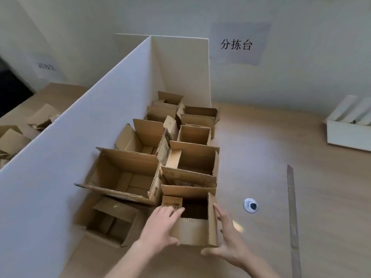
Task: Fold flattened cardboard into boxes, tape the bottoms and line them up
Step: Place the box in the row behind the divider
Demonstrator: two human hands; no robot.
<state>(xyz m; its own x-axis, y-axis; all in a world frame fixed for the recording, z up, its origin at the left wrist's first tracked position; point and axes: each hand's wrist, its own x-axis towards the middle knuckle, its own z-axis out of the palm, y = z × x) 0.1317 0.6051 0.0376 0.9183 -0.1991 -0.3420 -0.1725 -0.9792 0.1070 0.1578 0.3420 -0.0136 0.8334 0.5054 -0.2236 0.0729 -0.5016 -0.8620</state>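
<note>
A small open cardboard box (195,230) stands on the wooden table at the near end of the right-hand row of boxes. My left hand (160,225) presses flat against its left side, fingers reaching over the rim. My right hand (228,235) lies against its right side with the fingers spread. Beyond it several open boxes (190,157) stand in two rows along the white partition. A larger open box (122,175) sits to the left, and another open box (112,221) stands in front of that one.
A tall white partition (84,125) runs along the left of the rows, with more boxes (18,135) behind it. A roll of tape (250,205) lies on the table to the right. A grey strip (292,207) and a white tray (349,135) lie farther right.
</note>
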